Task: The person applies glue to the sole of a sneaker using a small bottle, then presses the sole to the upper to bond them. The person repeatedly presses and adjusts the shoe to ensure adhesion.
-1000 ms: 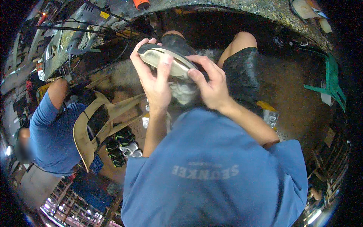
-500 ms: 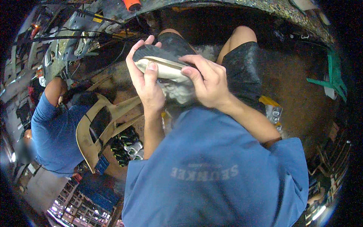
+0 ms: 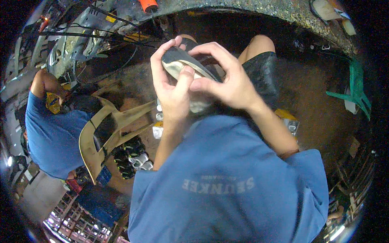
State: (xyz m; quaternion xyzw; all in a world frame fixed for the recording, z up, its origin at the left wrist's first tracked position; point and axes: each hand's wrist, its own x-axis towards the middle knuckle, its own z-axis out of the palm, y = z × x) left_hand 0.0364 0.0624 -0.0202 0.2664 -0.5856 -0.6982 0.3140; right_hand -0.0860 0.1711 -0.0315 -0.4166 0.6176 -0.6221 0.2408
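Where the head view showed the black-and-cream shoe-like piece (image 3: 176, 60) nearly level half a second ago, it now slants, and the right hand (image 3: 230, 83) has closed in on the left hand (image 3: 173, 95). Its long axis runs from the rounded upper-left end down rightward. Up and right of the wooden chair (image 3: 86, 146), the left curls around that end, the right grasps the other. Its dark face looks matt, its cream side smooth and curved.

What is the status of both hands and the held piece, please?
Left hand holding black-and-cream piece. Right hand at its right end, grip unclear. Fingers partly hide it.
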